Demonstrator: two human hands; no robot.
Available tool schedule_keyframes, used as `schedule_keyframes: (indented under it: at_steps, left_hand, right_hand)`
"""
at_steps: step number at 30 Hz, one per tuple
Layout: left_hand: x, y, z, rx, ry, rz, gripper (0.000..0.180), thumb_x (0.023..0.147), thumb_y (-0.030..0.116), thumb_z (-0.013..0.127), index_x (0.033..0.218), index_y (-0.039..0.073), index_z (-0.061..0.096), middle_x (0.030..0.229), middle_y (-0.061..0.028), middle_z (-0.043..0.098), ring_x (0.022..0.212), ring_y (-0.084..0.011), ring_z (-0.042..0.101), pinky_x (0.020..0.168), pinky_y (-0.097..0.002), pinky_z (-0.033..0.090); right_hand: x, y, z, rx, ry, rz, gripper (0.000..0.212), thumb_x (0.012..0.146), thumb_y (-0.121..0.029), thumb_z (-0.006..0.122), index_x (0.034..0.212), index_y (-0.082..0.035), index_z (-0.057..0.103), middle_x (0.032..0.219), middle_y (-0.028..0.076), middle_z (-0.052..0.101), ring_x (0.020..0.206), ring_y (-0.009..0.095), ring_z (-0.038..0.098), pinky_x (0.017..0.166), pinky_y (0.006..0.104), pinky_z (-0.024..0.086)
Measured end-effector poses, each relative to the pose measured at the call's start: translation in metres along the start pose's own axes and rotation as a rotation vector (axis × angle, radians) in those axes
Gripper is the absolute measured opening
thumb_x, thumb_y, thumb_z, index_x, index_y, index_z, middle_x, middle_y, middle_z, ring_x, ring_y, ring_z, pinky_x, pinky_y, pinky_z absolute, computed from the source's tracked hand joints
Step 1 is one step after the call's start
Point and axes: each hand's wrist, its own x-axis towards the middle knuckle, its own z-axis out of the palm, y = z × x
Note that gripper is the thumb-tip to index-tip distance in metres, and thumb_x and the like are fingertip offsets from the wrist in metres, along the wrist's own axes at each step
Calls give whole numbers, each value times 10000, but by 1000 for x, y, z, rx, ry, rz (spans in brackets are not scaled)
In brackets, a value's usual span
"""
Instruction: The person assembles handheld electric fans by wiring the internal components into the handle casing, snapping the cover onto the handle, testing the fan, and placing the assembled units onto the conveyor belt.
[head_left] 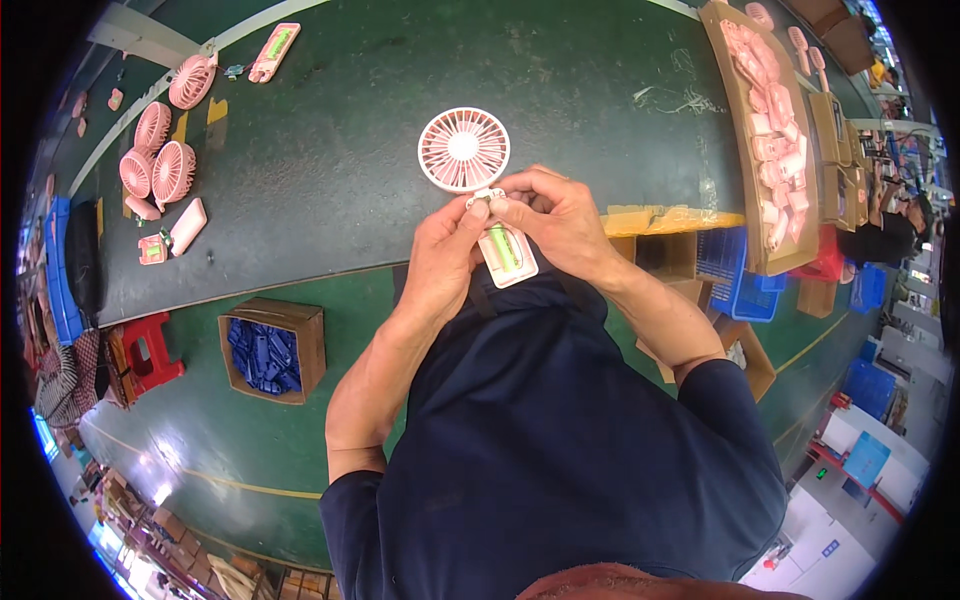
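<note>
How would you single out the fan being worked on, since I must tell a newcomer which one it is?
Start at the dark green workbench and look to its near edge, at the centre. The pink handheld fan is there, gripped by the left hand and right hand. Unlike the fans lying at the far left, it is held, handle open.

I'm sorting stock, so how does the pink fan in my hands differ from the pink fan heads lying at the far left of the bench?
The held pink fan has an open handle attached; the loose fan heads show none. It's gripped by both hands; they lie on the bench. Both are pink, round, grilled.
</note>
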Motion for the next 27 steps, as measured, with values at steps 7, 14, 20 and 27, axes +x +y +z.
schedule_keyframes:
  at_steps: [7, 14, 20, 27]
  left_hand:
    - [-3, -12, -2, 15, -33, 125, 337, 1087, 214, 530, 1319, -26, 579, 1165, -101, 702, 1031, -172, 696, 919, -339, 576]
    - [-4, -24, -6, 138, -27, 266, 321, 1092, 184, 516, 1334, -23, 559, 1213, -107, 679, 1084, -166, 674, 958, -327, 548]
    - [-7, -24, -6, 116, -42, 268, 306, 1080, 163, 548, 1328, -13, 587, 1175, -62, 691, 1056, -117, 646, 945, -292, 515]
    - [-5, -26, -6, 42, -8, 289, 301, 1076, 151, 556, 1328, -11, 589, 1194, -61, 684, 1075, -114, 637, 954, -287, 508]
  right_hand:
    - [0, 7, -9, 249, -19, 88, 164, 1005, -98, 647, 1057, 24, 743, 964, 36, 642, 789, 85, 618, 698, 241, 510]
    - [2, 5, -13, 342, -37, 153, 145, 986, -91, 674, 1011, 30, 748, 970, 40, 658, 839, 101, 640, 742, 256, 528]
    - [0, 2, -17, 312, -75, 189, 136, 984, -75, 670, 1013, 32, 748, 1031, 48, 675, 863, 105, 645, 760, 259, 537]
    - [-10, 2, -8, 275, -22, 22, 138, 945, -7, 690, 1061, 56, 729, 1107, 69, 667, 920, 123, 665, 770, 259, 562]
